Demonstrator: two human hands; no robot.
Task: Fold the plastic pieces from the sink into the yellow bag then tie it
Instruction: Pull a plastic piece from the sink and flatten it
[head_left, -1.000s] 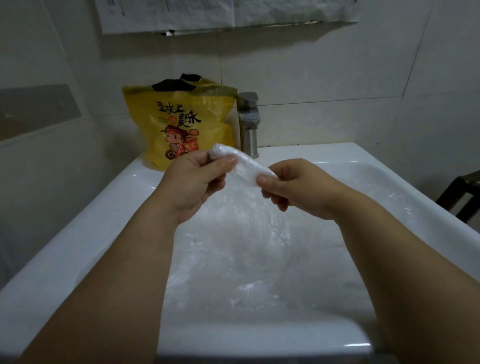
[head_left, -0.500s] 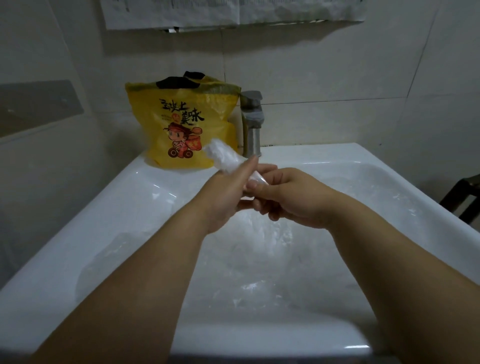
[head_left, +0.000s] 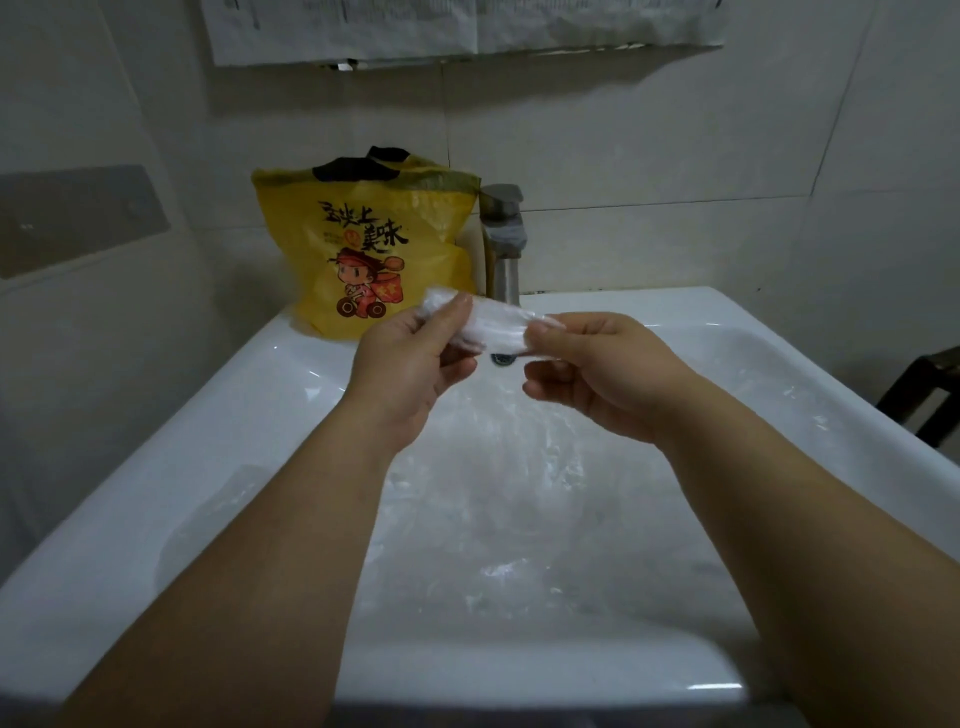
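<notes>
Head view looks down along both forearms to a white sink (head_left: 244, 415). Above its basin the two hands hold a folded plastic piece (head_left: 496, 325), a narrow clear strip lying almost level between them. The left hand (head_left: 410, 369) pinches the strip's left end, its fingers (head_left: 457, 314) curled round it with the thumb on top. The right hand (head_left: 602, 374) pinches the right end between thumb and forefinger, and its other fingers (head_left: 545, 387) hang loosely curled beneath, holding nothing more. The strip hangs in open air, clear of the basin walls and just in front of the faucet (head_left: 501, 239).

More clear plastic sheets (head_left: 519, 525) lie crumpled across the basin floor, reaching up its right slope. The yellow bag (head_left: 374, 249) stands upright on the sink's back left corner, close against the wall (head_left: 649, 130) and just beside the faucet, its mouth showing dark at the top. Open room lies between the left hand and the bag. Beyond the sink's right rim stands a dark chair (head_left: 924, 395), partly cut off by the edge of the view.
</notes>
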